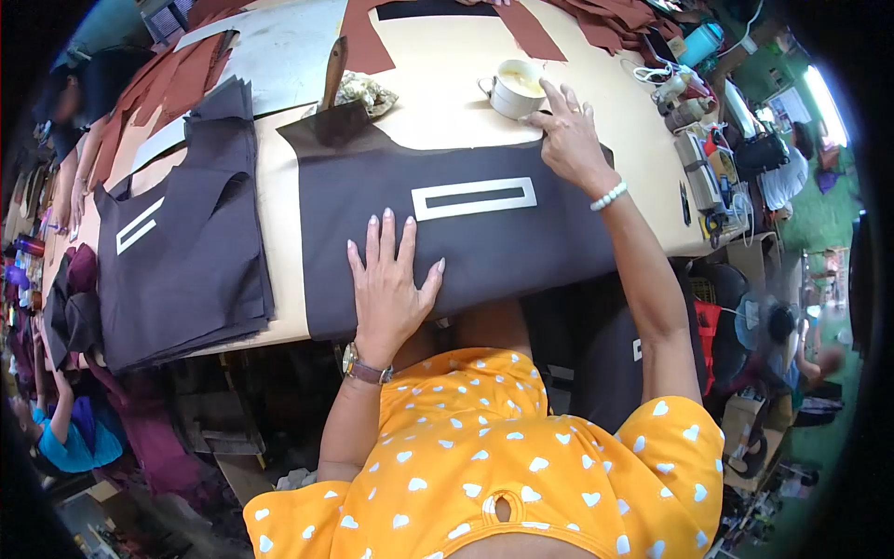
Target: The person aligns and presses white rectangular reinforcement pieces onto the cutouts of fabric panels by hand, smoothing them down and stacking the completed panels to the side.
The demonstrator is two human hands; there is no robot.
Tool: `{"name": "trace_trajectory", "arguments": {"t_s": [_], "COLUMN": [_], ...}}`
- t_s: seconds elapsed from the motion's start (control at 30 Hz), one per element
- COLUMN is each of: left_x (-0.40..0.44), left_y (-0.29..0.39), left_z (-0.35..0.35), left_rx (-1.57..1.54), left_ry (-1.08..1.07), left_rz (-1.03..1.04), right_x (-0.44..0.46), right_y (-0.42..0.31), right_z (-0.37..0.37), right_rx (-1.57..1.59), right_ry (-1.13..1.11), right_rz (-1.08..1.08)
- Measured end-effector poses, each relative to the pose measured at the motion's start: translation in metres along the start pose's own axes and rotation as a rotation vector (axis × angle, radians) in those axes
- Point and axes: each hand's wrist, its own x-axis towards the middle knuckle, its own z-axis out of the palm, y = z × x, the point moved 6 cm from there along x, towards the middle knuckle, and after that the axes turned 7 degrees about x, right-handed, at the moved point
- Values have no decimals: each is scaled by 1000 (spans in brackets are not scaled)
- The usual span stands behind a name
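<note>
A dark fabric panel [372, 177] lies flat on the table before me. On it sits a white rectangular frame piece [475, 211] with a long slot. My left hand [386, 279] rests palm down on the panel, fingers spread, just below the frame's left end. At the panel's upper edge, my right hand [571, 140] has its fingers apart, right beside a white cup [515, 98] with pale yellowish contents. Whether its fingertips touch the cup I cannot tell. A wooden-handled tool [333, 73] stands out past the panel's upper left; its lower end is hard to make out.
Left of the panel is a stack of dark fabric pieces [200, 242], with another white slotted piece [140, 225] on top. A crumpled clear bag [366, 94] lies behind the tool. Rust-coloured fabric [610, 23] lies at the back. Bottles [684, 112] and cords line the right edge.
</note>
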Motion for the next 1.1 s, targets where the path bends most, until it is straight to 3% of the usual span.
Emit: {"name": "trace_trajectory", "arguments": {"t_s": [0.17, 0.33, 0.43, 0.73, 0.97, 1.1], "left_x": [-1, -2, -2, -3, -3, -3], "left_y": [0, -1, -1, -1, -2, -1], "left_z": [-1, 2, 2, 4, 6, 5], "left_rx": [0, 0, 0, 1, 0, 7], "left_ry": [11, 20, 19, 15, 28, 29], "left_rz": [1, 8, 4, 8, 23, 37], "right_x": [-58, -95, -100, -99, -102, -89], "right_y": [-9, -22, -36, -59, -78, -58], "right_z": [5, 27, 29, 26, 21, 31], "right_rx": [482, 592, 303, -425, -329, -461], "right_ry": [26, -79, -221, -236, -195, -241], "right_rz": [64, 206, 292, 181, 125, 160]}}
